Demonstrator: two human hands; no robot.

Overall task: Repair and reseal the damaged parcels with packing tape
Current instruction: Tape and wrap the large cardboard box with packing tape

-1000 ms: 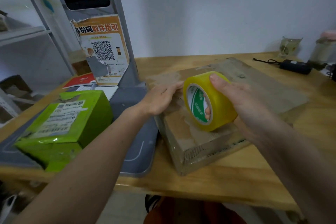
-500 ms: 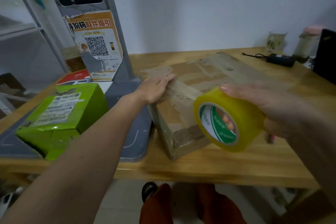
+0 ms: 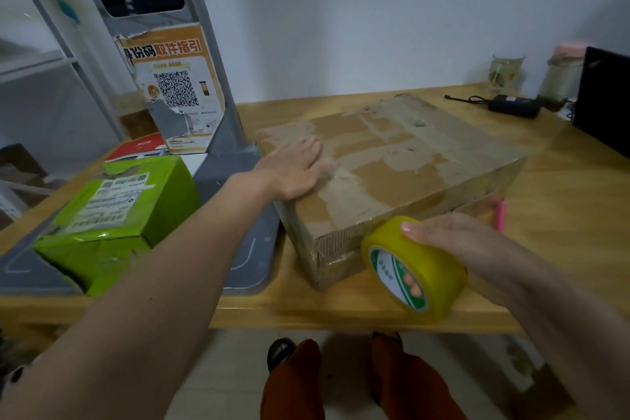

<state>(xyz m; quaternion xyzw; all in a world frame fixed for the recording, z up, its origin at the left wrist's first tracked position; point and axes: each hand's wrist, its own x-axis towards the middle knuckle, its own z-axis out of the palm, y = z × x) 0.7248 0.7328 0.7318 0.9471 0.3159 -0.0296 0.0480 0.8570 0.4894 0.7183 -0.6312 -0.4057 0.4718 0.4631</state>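
The right hand (image 3: pixel 456 242) grips the yellow tape roll (image 3: pixel 414 268) at the bench (image 3: pixel 562 215) front edge, fingers partly hidden inside its core. The left hand (image 3: pixel 293 170) lies flat, fingers straight, on the cardboard parcel (image 3: pixel 392 167). Since half a second ago the roll has dropped lower, just beside the parcel's near corner.

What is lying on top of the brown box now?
The left hand rests flat on the brown box, near its left edge. Old tape patches cover the lid. What is inside cannot be seen.
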